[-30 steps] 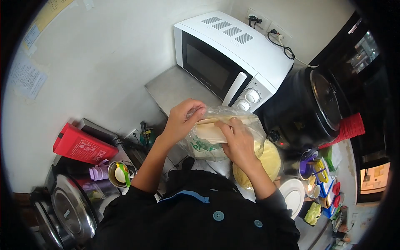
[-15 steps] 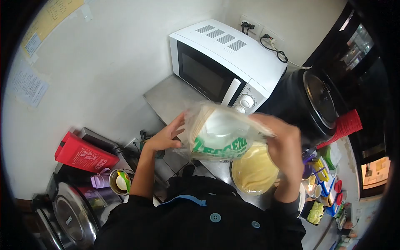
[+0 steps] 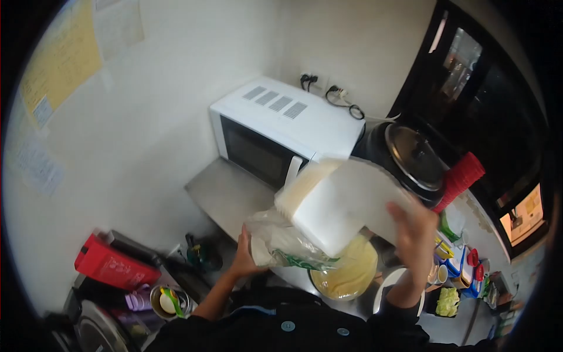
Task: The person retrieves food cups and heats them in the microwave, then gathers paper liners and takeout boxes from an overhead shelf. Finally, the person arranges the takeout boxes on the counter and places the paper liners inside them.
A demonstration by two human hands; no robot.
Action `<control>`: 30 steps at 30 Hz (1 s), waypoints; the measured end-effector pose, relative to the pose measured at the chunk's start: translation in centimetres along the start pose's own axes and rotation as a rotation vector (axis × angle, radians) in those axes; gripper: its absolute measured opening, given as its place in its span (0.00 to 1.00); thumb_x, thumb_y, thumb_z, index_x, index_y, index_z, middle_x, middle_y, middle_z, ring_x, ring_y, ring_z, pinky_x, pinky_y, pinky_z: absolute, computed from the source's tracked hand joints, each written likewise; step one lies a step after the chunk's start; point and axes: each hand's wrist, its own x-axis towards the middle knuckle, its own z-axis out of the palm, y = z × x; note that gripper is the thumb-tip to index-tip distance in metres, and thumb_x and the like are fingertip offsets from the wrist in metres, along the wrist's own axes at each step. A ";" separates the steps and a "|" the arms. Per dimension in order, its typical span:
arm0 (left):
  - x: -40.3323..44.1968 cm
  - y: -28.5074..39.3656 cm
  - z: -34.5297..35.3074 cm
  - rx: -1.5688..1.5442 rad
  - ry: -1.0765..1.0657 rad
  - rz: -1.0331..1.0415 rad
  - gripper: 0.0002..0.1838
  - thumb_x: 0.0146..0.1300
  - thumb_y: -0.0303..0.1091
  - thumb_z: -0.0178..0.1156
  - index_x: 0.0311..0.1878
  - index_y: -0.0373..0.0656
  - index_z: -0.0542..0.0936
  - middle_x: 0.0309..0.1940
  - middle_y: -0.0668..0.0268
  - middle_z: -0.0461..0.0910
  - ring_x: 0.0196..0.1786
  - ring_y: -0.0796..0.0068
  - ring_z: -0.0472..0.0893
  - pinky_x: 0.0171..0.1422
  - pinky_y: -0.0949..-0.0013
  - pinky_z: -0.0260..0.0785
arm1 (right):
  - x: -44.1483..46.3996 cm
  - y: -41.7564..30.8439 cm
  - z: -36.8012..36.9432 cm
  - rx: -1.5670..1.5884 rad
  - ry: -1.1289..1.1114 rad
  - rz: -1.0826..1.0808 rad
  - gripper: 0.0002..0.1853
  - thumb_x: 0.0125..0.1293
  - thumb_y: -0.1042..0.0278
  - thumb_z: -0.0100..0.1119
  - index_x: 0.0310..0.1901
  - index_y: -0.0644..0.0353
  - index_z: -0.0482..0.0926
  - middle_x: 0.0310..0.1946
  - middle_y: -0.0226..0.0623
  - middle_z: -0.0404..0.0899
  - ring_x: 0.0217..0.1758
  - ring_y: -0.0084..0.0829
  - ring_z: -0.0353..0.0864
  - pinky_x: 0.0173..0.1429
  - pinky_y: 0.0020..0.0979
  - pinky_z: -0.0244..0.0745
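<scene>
My left hand (image 3: 243, 256) is closed on a clear plastic bag (image 3: 281, 240) with green print. A stack of thin white sheets (image 3: 337, 202) with layered cream edges stands mostly out of the bag's mouth, tilted in the air in front of the microwave. At the stack's right side is my right hand (image 3: 413, 229), blurred, gripping its edge; the exact finger hold is smeared. Below the bag sits a round bowl (image 3: 346, 273) of something smooth and yellow, seemingly under clear film.
A white microwave (image 3: 287, 123) stands on the steel counter (image 3: 226, 188) against the wall. Right of it are a large black lidded pot (image 3: 404, 158) and stacked red cups (image 3: 463, 179). A dark tray with leafy greens (image 3: 448, 302) lies lower right; a red box (image 3: 114, 264) is at left.
The white stack has come out of the plastic bag, up and to the right with my right hand. My left hand has lowered with the bag, now crumpled. The camera view has shifted.
</scene>
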 end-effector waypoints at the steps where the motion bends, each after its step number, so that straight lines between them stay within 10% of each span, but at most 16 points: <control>1: -0.4 -0.3 0.3 -0.045 0.072 -0.030 0.76 0.24 0.46 0.81 0.70 0.34 0.35 0.67 0.47 0.48 0.69 0.53 0.53 0.71 0.57 0.48 | -0.5 0.8 -1.2 0.031 0.228 0.100 0.08 0.60 0.81 0.54 0.42 0.68 0.77 0.32 0.45 0.80 0.33 0.34 0.79 0.41 0.26 0.71; 6: -0.4 -1.2 -1.6 -0.837 0.252 -0.293 0.51 0.32 0.32 0.74 0.65 0.39 0.59 0.55 0.58 0.70 0.58 0.60 0.70 0.64 0.58 0.62 | -1.3 2.7 -6.6 0.174 0.990 0.197 0.09 0.64 0.72 0.57 0.41 0.70 0.77 0.35 0.32 0.79 0.38 0.21 0.74 0.43 0.23 0.68; 11: 7.5 14.1 -11.6 -1.174 0.252 0.201 0.47 0.42 0.45 0.69 0.65 0.39 0.59 0.56 0.60 0.70 0.57 0.58 0.71 0.59 0.53 0.66 | -3.5 6.0 -9.5 0.244 1.069 0.217 0.14 0.64 0.65 0.58 0.42 0.69 0.75 0.34 0.34 0.77 0.37 0.23 0.74 0.41 0.24 0.67; 14: 17.2 25.0 -22.4 -0.832 0.242 0.679 0.28 0.52 0.45 0.64 0.52 0.40 0.70 0.45 0.62 0.76 0.49 0.67 0.76 0.58 0.59 0.70 | -4.1 7.2 -9.9 0.177 1.052 0.254 0.13 0.64 0.65 0.58 0.40 0.69 0.75 0.33 0.34 0.77 0.36 0.23 0.74 0.42 0.25 0.67; 18: 24.1 55.3 -23.3 -0.469 0.626 1.197 0.54 0.44 0.40 0.71 0.67 0.38 0.43 0.55 0.49 0.64 0.57 0.59 0.70 0.59 0.62 0.68 | -4.6 7.2 -9.6 -0.004 0.972 0.251 0.13 0.65 0.66 0.57 0.41 0.69 0.76 0.34 0.35 0.78 0.37 0.24 0.74 0.43 0.25 0.68; 20: 27.5 63.3 -23.8 -0.507 0.739 1.239 0.45 0.49 0.39 0.69 0.65 0.40 0.52 0.57 0.55 0.63 0.57 0.59 0.69 0.63 0.60 0.63 | -5.3 6.7 -8.9 -0.104 0.873 0.388 0.18 0.63 0.63 0.58 0.49 0.69 0.74 0.42 0.49 0.79 0.45 0.38 0.78 0.49 0.34 0.70; 24: 33.1 72.7 -22.8 0.032 1.230 1.030 0.50 0.45 0.49 0.70 0.66 0.46 0.51 0.57 0.46 0.61 0.63 0.49 0.62 0.65 0.51 0.59 | -6.4 5.2 -8.3 -0.239 0.892 0.625 0.14 0.63 0.67 0.59 0.44 0.70 0.78 0.38 0.44 0.82 0.39 0.29 0.77 0.45 0.29 0.71; 30: 44.6 75.4 -23.7 0.729 1.064 0.822 0.40 0.52 0.49 0.65 0.64 0.43 0.59 0.59 0.52 0.64 0.62 0.52 0.64 0.64 0.56 0.61 | -11.0 3.7 -9.9 -0.316 0.993 0.703 0.14 0.65 0.72 0.55 0.49 0.70 0.76 0.42 0.44 0.80 0.43 0.28 0.77 0.47 0.29 0.71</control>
